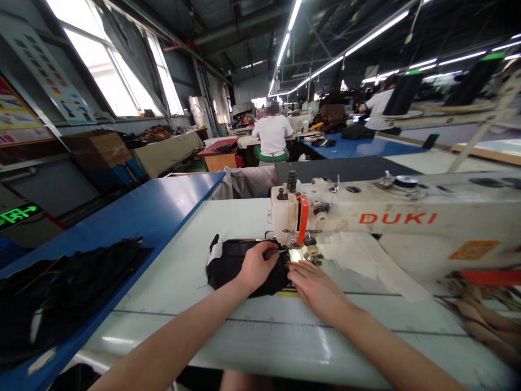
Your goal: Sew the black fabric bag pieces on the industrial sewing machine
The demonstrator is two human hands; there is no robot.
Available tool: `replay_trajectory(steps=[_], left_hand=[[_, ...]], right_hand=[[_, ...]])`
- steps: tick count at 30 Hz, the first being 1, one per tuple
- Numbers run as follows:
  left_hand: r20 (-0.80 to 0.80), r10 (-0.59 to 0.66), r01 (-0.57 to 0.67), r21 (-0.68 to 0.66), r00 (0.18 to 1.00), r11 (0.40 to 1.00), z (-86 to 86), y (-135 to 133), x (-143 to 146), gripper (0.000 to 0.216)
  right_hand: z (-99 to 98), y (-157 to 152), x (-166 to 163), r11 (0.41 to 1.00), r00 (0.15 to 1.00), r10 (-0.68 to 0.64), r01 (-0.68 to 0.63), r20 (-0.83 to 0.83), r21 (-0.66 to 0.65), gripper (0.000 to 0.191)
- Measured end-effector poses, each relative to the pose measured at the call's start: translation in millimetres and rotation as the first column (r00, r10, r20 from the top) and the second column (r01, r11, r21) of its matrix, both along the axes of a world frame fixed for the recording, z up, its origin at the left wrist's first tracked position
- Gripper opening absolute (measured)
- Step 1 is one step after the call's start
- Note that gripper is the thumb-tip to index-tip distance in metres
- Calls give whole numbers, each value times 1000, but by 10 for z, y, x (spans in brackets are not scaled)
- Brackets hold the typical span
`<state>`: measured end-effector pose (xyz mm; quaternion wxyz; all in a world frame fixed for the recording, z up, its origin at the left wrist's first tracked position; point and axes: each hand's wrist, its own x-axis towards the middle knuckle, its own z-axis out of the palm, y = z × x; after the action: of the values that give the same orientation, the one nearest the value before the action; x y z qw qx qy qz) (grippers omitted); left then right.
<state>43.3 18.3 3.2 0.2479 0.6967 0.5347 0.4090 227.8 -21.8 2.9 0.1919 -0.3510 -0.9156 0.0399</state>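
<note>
Head view: my worry is the needle. My right hand lies flat, fingers straight and together, just beside the presser foot of the sewing machine. A slip forward could bring the fingertips under it. The black cloth lies on the table below the machine head. My left hand rests on it, fingers curled; I cannot tell whether they pinch it.

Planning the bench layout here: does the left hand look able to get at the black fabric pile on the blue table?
Probably yes. The left hand lies on the black piece at the sewing machine, and only bare tabletop separates it from the pile to its left.
</note>
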Motion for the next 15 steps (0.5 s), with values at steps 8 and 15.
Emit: replay_trajectory(steps=[8,15], left_hand=[[-300,-211,305,311,930,900,-92,32,-184,18],[-743,-305,705,303,596,641,29,73,-210,22]], right_hand=[[-7,-71,-33,996,1000,17,-19,-22,-86,32],[3,-114,-43,995,1000,-5,4,-4,-98,27]])
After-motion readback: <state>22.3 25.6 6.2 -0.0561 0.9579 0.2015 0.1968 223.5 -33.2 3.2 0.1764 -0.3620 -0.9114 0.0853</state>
